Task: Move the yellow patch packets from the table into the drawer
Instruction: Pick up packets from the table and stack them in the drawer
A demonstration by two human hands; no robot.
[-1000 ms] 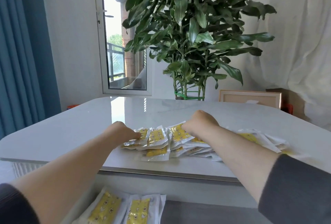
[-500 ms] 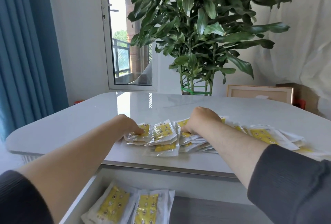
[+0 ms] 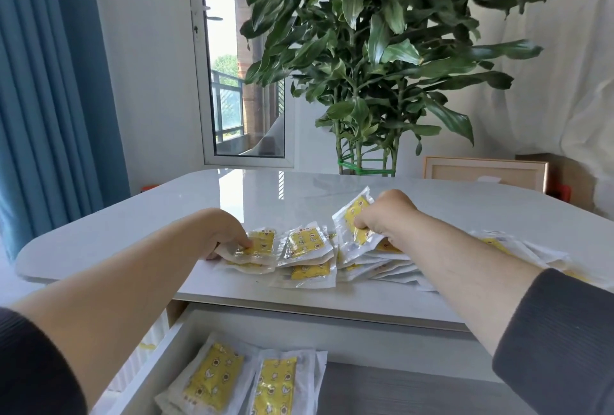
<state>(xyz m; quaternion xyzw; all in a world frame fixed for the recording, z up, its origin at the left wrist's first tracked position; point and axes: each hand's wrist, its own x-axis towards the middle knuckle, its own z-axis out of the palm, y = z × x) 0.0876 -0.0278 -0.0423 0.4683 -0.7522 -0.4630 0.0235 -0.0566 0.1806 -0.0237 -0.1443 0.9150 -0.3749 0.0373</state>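
- Since the earlier frame, the right hand (image 3: 385, 215) has tipped one packet (image 3: 352, 215) up off the pile (image 3: 307, 247). It pinches that packet, which stands tilted, far edge raised, near edge against the pile.
- Left hand (image 3: 226, 235) grips the left packet (image 3: 260, 245), thumb on top, fingers curled round the left edge (fingertips mostly hidden).
- Pile lies on the worktop (image 3: 159, 215) near its front edge, between the hands, fanning out right behind the right forearm.
- Drawer (image 3: 156, 345) stands open below the worktop edge; two stored packets (image 3: 212, 378) lie flat, side by side.
- Plant (image 3: 365, 49) stands behind the worktop.
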